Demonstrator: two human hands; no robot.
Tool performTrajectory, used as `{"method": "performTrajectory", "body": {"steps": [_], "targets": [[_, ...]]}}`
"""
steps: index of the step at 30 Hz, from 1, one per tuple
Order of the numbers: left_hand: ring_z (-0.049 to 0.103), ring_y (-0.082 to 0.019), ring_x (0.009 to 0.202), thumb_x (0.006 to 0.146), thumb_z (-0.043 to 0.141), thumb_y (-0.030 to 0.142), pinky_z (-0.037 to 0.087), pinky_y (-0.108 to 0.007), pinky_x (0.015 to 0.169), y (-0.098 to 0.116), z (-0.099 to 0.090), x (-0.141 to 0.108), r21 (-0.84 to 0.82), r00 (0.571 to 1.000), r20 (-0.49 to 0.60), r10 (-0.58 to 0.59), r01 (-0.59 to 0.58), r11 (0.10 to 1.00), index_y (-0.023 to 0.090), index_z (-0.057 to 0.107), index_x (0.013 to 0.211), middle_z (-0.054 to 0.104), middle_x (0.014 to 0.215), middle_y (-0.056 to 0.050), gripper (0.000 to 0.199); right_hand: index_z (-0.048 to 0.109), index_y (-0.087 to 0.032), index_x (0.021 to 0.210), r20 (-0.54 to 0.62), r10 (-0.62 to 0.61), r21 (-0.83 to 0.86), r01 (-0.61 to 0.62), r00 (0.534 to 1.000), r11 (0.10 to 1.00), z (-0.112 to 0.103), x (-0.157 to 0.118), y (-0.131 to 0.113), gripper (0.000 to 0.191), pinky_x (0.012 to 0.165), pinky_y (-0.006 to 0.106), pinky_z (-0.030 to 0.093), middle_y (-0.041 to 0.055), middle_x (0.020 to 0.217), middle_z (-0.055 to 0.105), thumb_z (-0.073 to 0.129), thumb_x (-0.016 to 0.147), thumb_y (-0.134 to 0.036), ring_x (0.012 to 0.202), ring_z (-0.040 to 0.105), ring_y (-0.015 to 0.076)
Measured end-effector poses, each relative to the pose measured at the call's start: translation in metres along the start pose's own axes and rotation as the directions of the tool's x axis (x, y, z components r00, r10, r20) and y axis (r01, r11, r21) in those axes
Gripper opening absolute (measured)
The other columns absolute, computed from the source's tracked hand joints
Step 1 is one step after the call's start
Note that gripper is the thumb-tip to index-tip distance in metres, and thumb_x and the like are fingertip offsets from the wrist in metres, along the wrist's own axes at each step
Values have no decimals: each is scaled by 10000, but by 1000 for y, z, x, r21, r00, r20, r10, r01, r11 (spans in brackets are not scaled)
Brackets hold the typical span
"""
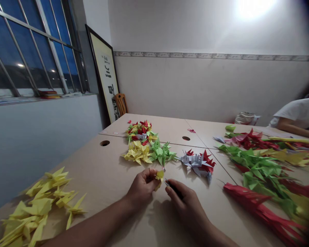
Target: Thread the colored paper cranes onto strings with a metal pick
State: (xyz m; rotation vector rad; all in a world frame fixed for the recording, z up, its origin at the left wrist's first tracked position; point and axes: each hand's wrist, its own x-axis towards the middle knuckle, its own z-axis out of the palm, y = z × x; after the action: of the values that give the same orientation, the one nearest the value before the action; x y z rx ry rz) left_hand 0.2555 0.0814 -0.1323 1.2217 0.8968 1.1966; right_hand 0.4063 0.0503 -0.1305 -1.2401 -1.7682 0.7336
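Note:
Above the table's near middle, my left hand (142,185) pinches a small yellow folded-paper piece (159,175). My right hand (183,199) is closed around a slim dark tool with a pale pointed tip (167,181), close beside the paper; its kind I cannot make out. Just beyond my hands lie heaps of folded paper cranes: yellow cranes (137,152), green cranes (162,152), and grey cranes (194,161) mixed with red ones. A mixed-colour crane pile (141,130) sits further back. More yellow cranes (38,206) are spread at the near left.
Long strands of green cranes (257,168) and red cranes (252,202) cover the table's right side. Two round cable holes, one at left (104,143), pierce the tabletop (113,161). At far right, a person's white sleeve (293,108) and forearm rest near the edge.

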Motion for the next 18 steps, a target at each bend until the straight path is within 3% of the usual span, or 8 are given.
{"method": "performTrajectory", "body": {"steps": [3,7,18], "targets": [[472,-60,555,583,703,257,352,-169,506,4,1,-1,-244,986,-73,-152,130,961,149,579,719,556,648,20,213,619,-149,918,-14,11,25,-11,1000,1000,-1,1,-1,266,686,254,448,67,852,665,471,805,-339,763,591,193],[507,-69,563,576,716,224,360,-173,500,10,4,-7,-488,944,28,-330,301,819,151,571,693,537,620,22,200,615,-146,926,10,-17,30,16,1000,999,-1,1,0,260,664,244,445,58,833,663,470,812,-328,724,591,176],[498,-73,591,668,652,211,350,-185,544,6,1,-7,-431,942,191,-274,332,839,113,600,713,546,635,-8,119,615,-163,865,37,-28,42,27,999,999,0,-2,1,235,620,210,434,26,762,643,455,827,-330,674,570,152]]}}
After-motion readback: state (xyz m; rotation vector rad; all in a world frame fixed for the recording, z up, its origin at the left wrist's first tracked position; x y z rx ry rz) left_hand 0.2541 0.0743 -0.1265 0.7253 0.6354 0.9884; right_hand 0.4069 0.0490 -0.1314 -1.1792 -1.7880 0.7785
